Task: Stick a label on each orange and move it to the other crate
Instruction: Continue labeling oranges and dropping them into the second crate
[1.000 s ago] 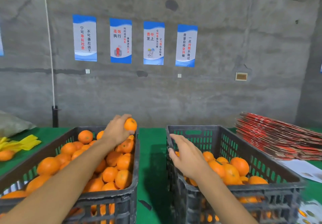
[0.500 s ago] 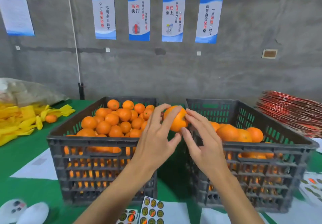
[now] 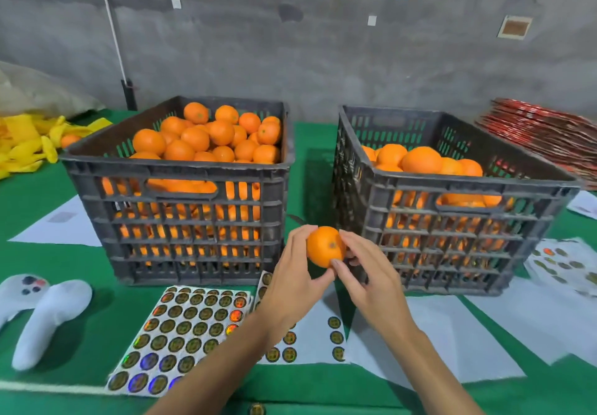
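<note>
I hold one orange (image 3: 324, 246) in front of the gap between two dark plastic crates. My left hand (image 3: 290, 280) grips it from the left and below, and my right hand (image 3: 366, 277) pinches its right side with thumb and fingers. The left crate (image 3: 181, 211) is heaped with oranges (image 3: 206, 137). The right crate (image 3: 452, 220) holds fewer oranges (image 3: 420, 159). A sheet of round shiny labels (image 3: 184, 327) lies on the green table under my left forearm. More labels (image 3: 336, 337) sit on a white backing sheet under my wrists.
Two white handheld controllers (image 3: 42, 314) lie at the near left. Yellow bags (image 3: 29, 143) with a stray orange (image 3: 69, 140) sit far left. Red flat cartons (image 3: 542, 133) are stacked far right. White backing sheets (image 3: 452, 327) and another label sheet (image 3: 562, 262) cover the right table.
My left hand lifted the orange out of the left crate and brought it down toward me. My right hand left the right crate's rim and now holds the orange too. My view tilted downward.
</note>
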The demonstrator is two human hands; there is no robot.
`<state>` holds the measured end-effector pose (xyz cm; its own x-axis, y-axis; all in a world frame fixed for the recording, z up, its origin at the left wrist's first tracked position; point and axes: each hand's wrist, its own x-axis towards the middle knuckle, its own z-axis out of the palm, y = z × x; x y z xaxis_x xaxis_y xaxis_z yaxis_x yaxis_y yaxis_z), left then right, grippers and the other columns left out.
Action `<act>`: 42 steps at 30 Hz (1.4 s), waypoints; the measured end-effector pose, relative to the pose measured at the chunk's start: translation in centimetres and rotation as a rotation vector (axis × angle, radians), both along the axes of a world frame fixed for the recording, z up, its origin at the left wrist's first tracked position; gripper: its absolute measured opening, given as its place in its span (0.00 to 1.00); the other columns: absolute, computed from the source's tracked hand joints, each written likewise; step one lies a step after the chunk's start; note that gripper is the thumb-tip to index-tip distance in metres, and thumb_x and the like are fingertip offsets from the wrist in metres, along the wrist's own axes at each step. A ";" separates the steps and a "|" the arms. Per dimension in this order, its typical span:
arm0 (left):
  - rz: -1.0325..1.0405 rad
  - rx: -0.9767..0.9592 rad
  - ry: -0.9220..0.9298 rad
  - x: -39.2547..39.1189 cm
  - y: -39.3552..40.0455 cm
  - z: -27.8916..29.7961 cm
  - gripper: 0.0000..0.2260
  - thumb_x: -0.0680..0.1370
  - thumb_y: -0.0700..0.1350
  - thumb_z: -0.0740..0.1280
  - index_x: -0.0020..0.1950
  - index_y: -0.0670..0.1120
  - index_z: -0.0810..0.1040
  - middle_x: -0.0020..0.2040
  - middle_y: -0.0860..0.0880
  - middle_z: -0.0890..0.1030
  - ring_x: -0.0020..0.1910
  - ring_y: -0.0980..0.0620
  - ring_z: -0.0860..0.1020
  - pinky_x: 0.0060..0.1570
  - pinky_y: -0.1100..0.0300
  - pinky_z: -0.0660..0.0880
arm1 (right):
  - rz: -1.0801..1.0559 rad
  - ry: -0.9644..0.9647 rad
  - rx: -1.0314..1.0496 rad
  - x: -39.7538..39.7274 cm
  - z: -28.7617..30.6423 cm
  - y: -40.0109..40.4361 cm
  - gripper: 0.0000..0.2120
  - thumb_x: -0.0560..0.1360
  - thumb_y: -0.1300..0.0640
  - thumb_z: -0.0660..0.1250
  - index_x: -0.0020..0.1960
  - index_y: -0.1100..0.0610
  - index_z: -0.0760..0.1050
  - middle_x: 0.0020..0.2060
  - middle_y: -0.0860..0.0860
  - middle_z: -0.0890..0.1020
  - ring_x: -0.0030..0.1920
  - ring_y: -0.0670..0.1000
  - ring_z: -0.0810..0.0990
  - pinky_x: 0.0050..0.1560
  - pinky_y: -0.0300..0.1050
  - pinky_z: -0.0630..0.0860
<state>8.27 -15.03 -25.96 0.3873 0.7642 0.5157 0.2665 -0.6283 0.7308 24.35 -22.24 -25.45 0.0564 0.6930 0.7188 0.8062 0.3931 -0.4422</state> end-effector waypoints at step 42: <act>-0.034 -0.067 0.408 -0.8 1.2 -4.6 0.30 0.84 0.55 0.63 0.82 0.51 0.55 0.79 0.53 0.58 0.71 0.47 0.72 0.66 0.53 0.73 | 0.168 -0.235 -0.622 2.6 -3.7 -2.5 0.25 0.72 0.30 0.69 0.59 0.45 0.84 0.64 0.34 0.75 0.62 0.38 0.70 0.66 0.40 0.66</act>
<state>7.48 -13.86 -30.58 0.5757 0.7739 0.2639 0.5228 -0.5966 0.6090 26.92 -24.73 -29.20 -0.1966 0.9667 0.1639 0.8585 0.2504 -0.4475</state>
